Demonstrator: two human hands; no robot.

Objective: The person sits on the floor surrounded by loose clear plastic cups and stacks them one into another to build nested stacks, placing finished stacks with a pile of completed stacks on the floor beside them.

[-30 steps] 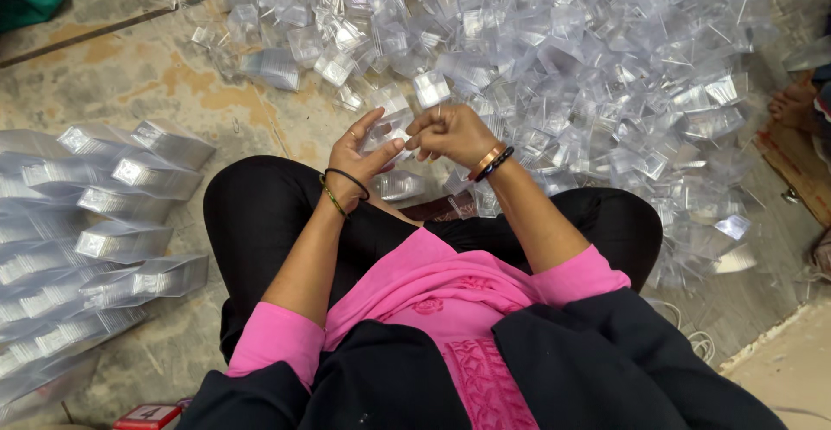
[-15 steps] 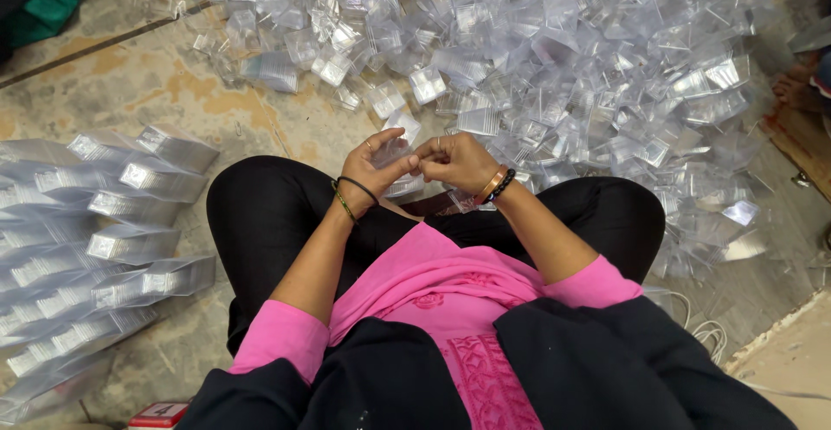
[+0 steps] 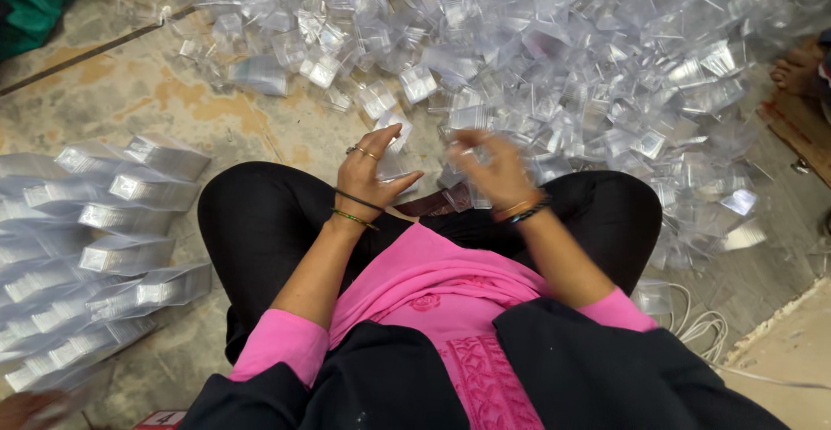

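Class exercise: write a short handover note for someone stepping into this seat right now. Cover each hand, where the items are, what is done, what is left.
Left hand: holds a small clear plastic piece.
Right hand: blurred, raised beside it; grip unclear.
Ahead on the floor: big loose heap of clear plastic pieces.
Done: nested rows of stacked clear pieces on the person's left.
Left: the heap remains large.

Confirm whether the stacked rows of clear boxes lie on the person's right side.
No. The stacked rows of clear boxes lie on the floor at the person's left, beside the left knee; the loose pile spreads ahead and right.
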